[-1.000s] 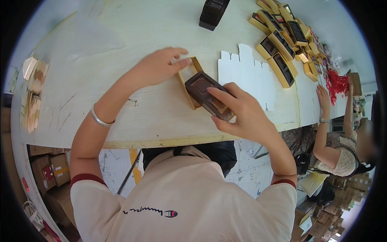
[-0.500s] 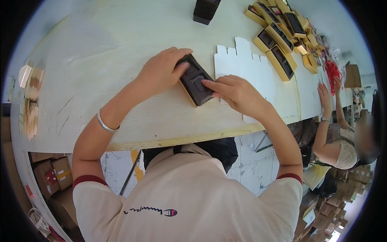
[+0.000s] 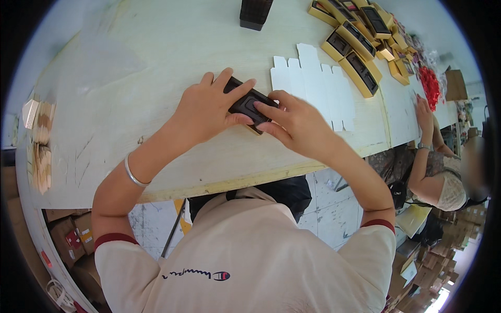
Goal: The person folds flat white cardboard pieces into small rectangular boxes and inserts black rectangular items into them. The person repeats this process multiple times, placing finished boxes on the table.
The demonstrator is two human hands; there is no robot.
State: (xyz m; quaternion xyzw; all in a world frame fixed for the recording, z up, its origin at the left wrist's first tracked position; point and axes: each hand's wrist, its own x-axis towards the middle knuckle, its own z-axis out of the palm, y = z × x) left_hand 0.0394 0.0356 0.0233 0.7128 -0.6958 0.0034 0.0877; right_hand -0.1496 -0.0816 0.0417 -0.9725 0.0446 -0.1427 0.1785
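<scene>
Fingers of the left hand [image 3: 206, 108] and right hand [image 3: 293, 121] grip the dark plastic tray [image 3: 244, 106] in its gold box [image 3: 254, 130], on the desk [image 3: 224, 161] left of white card blanks [image 3: 308, 78]; even pressure at both ends should seat it level.

The person wears a cream T-shirt [image 3: 255, 250] whose short sleeves [image 3: 122, 263] finish in a dark red band [image 3: 116, 237]. On the chest there is small dark script [image 3: 187, 273], with a small red and dark blue emblem [image 3: 224, 276] beside it. A plain silver bangle [image 3: 131, 176] encircles the forearm behind the left hand [image 3: 201, 107].
</scene>
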